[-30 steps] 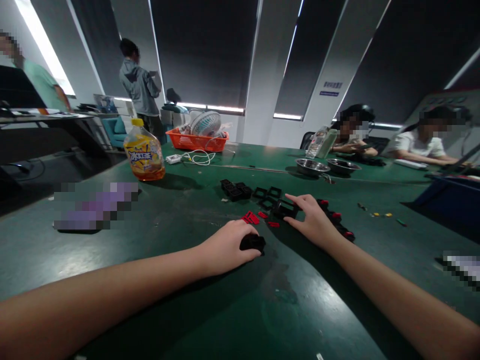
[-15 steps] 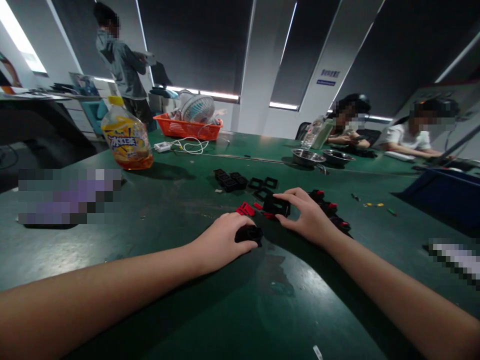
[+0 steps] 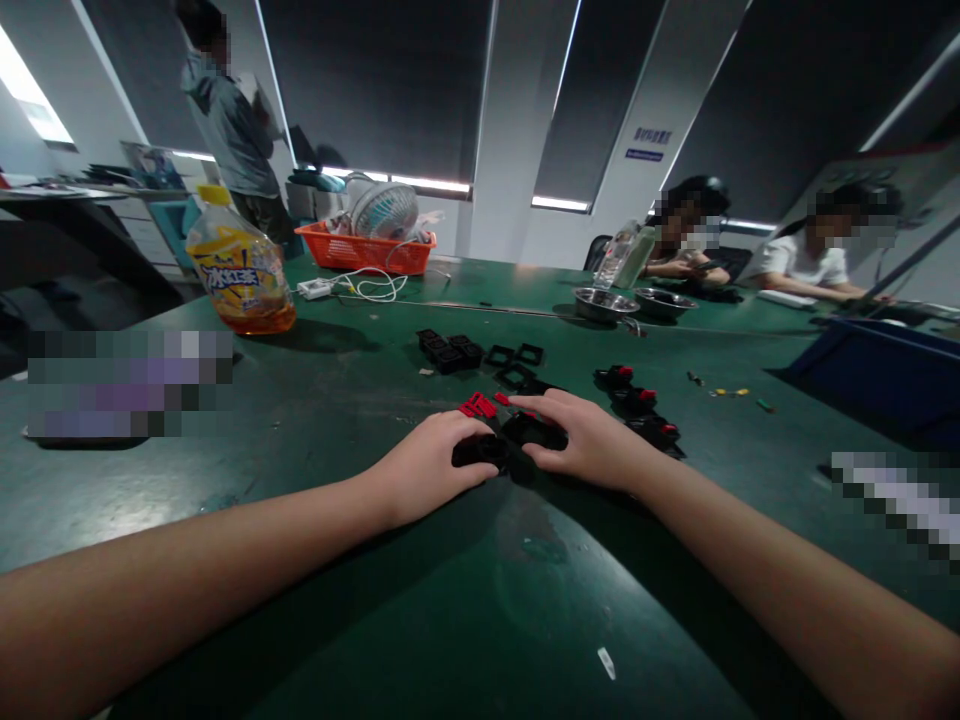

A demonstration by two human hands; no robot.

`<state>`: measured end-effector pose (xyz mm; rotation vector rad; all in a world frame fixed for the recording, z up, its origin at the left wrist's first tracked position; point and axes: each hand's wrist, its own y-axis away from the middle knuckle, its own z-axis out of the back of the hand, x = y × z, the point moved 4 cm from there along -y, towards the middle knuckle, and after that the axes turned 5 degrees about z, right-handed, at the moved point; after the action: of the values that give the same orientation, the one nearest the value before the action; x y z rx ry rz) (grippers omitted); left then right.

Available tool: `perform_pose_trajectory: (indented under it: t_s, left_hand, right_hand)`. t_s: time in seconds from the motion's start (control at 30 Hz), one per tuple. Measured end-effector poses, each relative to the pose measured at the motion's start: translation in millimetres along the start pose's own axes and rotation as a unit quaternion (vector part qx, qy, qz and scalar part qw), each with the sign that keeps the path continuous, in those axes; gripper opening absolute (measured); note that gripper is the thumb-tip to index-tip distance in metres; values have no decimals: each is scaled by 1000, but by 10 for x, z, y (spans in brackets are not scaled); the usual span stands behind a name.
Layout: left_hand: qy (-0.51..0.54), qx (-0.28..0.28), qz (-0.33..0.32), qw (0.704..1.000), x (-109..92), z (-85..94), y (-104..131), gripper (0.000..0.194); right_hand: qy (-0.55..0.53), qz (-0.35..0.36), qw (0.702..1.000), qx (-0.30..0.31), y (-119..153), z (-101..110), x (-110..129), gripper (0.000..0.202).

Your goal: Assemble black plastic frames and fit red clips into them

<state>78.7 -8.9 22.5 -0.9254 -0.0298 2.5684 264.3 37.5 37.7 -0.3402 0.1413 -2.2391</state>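
Observation:
My left hand (image 3: 435, 465) is closed round a small black plastic part (image 3: 484, 452), low over the green table (image 3: 360, 620). Close beside it on the right, my right hand (image 3: 592, 435) grips a black square frame (image 3: 534, 430) between thumb and fingers. The two black parts almost meet; whether they touch I cannot tell. Just beyond my fingers lie small red plastic pieces (image 3: 478, 405). Behind those are loose black square frames (image 3: 516, 376) and a cluster of black blocks (image 3: 450, 350). To the right of my right hand sit several black parts with red bits (image 3: 637, 400).
A bottle of orange drink (image 3: 244, 270) stands at the left, near a blurred-out flat object (image 3: 127, 385). Farther back are an orange basket (image 3: 367, 250) with a fan, a white cable (image 3: 375, 285) and metal bowls (image 3: 600, 304). A blue bin (image 3: 885, 385) is at right. Other people sit or stand beyond.
My right hand has brought the black frame down and closer to the part in my left hand. The whole view has shifted slightly.

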Motion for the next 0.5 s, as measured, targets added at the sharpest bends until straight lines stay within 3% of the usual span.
perform_pose_trajectory:
  t_s: [0.17,0.27,0.37,0.5]
  left_hand:
    - [-10,5,4,1000,-5,-5,-4,27]
    - [-14,5,4,1000,5,-16,1,28]
    - [-16,5,6,1000,18,-22,2,29]
    - [-17,8,2,1000,23,-20,-4,27]
  right_hand:
    - [15,-41,997,62,-12,-14,-83,50]
    - [30,-86,994,60,5,72,-153,48]
    - [29,-36,999,7,48,231,-165,39]
    - [-8,27,997,77,122,263,-168,60]
